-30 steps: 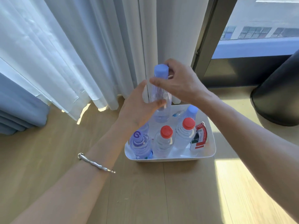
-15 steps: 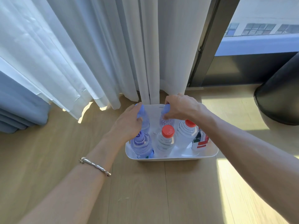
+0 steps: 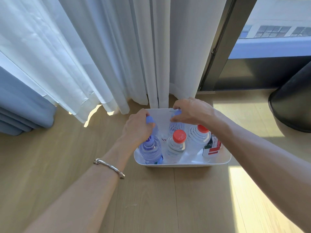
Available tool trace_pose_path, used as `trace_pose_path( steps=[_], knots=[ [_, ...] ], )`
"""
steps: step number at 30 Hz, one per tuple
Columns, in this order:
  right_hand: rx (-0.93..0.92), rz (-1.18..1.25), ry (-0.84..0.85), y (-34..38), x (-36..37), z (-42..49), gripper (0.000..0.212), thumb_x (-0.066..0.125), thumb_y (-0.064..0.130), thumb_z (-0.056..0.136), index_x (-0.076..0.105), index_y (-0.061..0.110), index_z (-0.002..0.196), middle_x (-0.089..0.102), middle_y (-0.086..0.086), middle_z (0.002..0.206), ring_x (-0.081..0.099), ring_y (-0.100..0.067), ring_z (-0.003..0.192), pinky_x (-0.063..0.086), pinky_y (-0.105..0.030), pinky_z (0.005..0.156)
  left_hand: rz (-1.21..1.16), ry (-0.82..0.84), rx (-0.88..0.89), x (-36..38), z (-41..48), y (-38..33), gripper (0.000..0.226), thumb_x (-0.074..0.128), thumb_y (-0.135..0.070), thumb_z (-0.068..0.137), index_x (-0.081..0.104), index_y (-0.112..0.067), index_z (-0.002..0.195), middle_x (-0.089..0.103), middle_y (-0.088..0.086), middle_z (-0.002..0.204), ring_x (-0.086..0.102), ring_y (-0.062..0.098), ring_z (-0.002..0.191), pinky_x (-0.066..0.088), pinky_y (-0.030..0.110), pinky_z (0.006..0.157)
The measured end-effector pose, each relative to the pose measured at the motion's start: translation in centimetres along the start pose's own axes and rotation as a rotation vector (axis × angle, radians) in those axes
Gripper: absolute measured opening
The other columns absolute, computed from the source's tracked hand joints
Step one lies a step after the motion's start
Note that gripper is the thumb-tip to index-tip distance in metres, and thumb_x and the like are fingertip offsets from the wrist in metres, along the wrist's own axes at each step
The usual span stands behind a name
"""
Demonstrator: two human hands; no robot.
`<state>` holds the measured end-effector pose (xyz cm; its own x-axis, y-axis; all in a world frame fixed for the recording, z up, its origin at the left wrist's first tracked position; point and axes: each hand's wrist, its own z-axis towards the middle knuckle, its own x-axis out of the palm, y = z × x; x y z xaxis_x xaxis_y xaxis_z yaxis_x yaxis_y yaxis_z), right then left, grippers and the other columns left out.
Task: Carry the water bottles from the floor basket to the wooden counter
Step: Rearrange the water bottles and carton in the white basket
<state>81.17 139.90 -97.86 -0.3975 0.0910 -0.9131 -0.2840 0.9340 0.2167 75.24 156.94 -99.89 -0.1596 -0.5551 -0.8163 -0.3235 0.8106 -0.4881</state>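
Now | left hand (image 3: 136,129) grips left bottle (image 3: 150,119) | right hand (image 3: 191,111) grips right bottle (image 3: 176,127)

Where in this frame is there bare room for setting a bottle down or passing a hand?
Free: the wood floor in front of the basket and left of it. Inside, only the near right corner is bare. Crowded: the rest, where the left hand grips the back-left bottle and the right hand the back-right bottle, beside red-capped bottles.
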Motion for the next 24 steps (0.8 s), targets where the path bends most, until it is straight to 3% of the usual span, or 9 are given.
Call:
trace_pose_path(
  steps=[6,10,13,16,19,22,24],
  knots=[
    [-0.164,0.353,-0.078,1.8,-1.4,-0.7,0.058,0.062,0.047,0.087,0.045,0.025,0.138,0.052,0.003,0.139,0.05,-0.015,0.124,0.039,-0.024,0.092,-0.233,-0.269,0.074,-3.1,-1.0,-2.1,0.031,0.048,-0.028,0.097,0.051,-0.016,0.126,0.059,0.005,0.122,0.052,0.027,0.113,0.038,0.031,0.089],
    [-0.199,0.558,-0.072,2.9,-1.3,-0.8,0.078,0.074,0.048,0.076,0.036,0.03,0.142,0.05,0.004,0.139,0.05,-0.015,0.124,0.042,-0.032,0.102,-0.435,-0.523,0.26,-5.6,-1.8,-4.1,0.028,0.046,-0.031,0.099,0.053,-0.015,0.12,0.061,0.002,0.11,0.056,0.026,0.105,0.046,0.039,0.092],
    [-0.216,0.676,-0.095,3.3,-1.5,-1.0,0.086,0.08,0.044,0.07,0.035,0.03,0.141,0.051,0.005,0.136,0.052,-0.015,0.12,0.045,-0.035,0.101,-0.669,-0.588,0.259,-7.3,-1.7,-4.7,0.021,0.044,-0.031,0.099,0.057,-0.02,0.111,0.059,-0.008,0.094,0.057,0.018,0.095,0.049,0.037,0.09],
    [-0.198,0.735,-0.121,3.5,-1.3,-1.6,0.07,0.081,0.046,0.068,0.046,0.03,0.127,0.058,0.011,0.11,0.058,-0.009,0.096,0.052,-0.024,0.079,-0.843,-0.561,0.238,-7.9,-1.9,-4.3,0.018,0.04,-0.041,0.094,0.055,-0.033,0.099,0.059,-0.016,0.089,0.059,0.016,0.095,0.052,0.049,0.089],
    [-0.163,0.71,-0.185,3.7,-0.8,-2.2,0.051,0.08,0.046,0.068,0.049,0.029,0.105,0.057,0.014,0.087,0.057,-0.002,0.075,0.041,-0.01,0.055,-0.964,-0.494,0.179,-7.6,-2.1,-4.2,0.037,0.043,-0.052,0.089,0.053,-0.027,0.115,0.061,-0.012,0.099,0.061,0.014,0.099,0.051,0.047,0.094],
    [-0.096,0.823,-0.236,4.3,-0.4,-2.2,0.057,0.081,0.055,0.059,0.054,0.027,0.101,0.061,0.012,0.085,0.061,-0.006,0.076,0.051,-0.022,0.063,-1.086,-0.265,0.028,-6.3,-2.4,-4.3,0.07,0.054,-0.055,0.088,0.029,-0.023,0.145,0.059,-0.004,0.119,0.06,0.016,0.11,0.051,0.045,0.095],
    [-0.07,0.859,-0.272,4.9,-0.4,-2.1,0.053,0.08,0.055,0.059,0.055,0.027,0.097,0.063,0.01,0.079,0.063,-0.007,0.071,0.053,-0.027,0.062,-1.019,-0.07,-0.045,-4.8,-2.8,-4.2,0.078,0.06,-0.059,0.082,0.028,-0.027,0.145,0.059,-0.002,0.127,0.06,0.02,0.111,0.053,0.043,0.084]
  ],
)
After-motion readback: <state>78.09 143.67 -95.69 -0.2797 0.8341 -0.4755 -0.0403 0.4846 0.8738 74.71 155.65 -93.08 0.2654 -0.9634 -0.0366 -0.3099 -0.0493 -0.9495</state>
